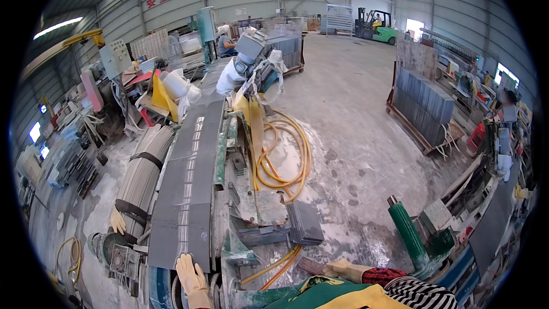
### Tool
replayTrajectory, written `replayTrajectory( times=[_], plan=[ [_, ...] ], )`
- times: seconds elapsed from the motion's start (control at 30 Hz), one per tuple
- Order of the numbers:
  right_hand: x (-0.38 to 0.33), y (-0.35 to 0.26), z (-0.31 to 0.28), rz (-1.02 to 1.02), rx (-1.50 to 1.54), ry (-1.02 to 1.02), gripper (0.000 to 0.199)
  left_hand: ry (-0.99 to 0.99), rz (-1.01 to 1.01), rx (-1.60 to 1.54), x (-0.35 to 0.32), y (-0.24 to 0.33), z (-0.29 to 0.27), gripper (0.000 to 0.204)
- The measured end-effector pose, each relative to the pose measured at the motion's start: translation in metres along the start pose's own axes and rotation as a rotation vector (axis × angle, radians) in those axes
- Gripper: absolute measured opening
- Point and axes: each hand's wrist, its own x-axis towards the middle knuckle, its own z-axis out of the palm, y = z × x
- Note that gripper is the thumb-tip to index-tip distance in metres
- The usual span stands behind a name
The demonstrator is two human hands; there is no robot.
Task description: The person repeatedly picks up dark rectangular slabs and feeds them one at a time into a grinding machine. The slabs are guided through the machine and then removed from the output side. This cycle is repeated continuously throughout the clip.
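Note:
My left hand (193, 280), in a cream work glove, lies with fingers stretched out on the near end of a dark grey stone slab (176, 237). That slab is the nearest in a row running away along a conveyor line, with a pale, broken band of glare down the row. My right hand (346, 270), gloved alike, is low and right of the machine frame. Its fingers are closed at the end of a flat reddish-brown block (310, 266); the grip is partly hidden. A small stack of dark slabs (305, 223) stands just beyond it.
Yellow hose (303, 154) lies coiled on the wet floor right of the line. A strapped roll of slats (140, 180) lies along its left side. A green cylinder (407, 234) rises at right. Slabs stand on a rack (423, 103) beyond. A green forklift (377, 28) is far off.

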Motion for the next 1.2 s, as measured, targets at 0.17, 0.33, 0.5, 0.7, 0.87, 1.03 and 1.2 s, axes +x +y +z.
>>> replayTrajectory(
  times=[0.17,0.33,0.5,0.7,0.87,1.03,1.2],
  plan=[
    [-0.01,-0.006,0.002,0.004,-0.042,-0.017,0.033,-0.012,0.004,0.019,-0.005,-0.006,0.004,0.045],
    [-0.01,-0.004,-0.002,-0.01,0.015,-0.07,0.032,-0.014,-0.003,0.01,-0.008,-0.007,0.003,0.044],
    [-0.007,-0.002,-0.002,-0.021,-0.028,-0.048,0.033,-0.016,0.004,0.022,-0.011,-0.01,0.004,0.046],
    [0.0,0.002,-0.008,-0.017,0.028,-0.1,0.034,-0.061,-0.031,0.023,-0.013,-0.005,-0.004,0.044],
    [0.008,0.007,-0.012,-0.019,0.044,-0.114,0.034,-0.034,-0.008,0.011,-0.015,-0.006,-0.004,0.046],
    [0.006,0.003,-0.007,0.033,-0.032,-0.021,0.031,-0.029,-0.005,0.023,-0.018,-0.005,-0.004,0.046],
    [0.007,0.003,-0.008,0.013,-0.028,-0.061,0.031,-0.015,0.009,0.021,-0.023,-0.011,-0.003,0.045]
  ],
)
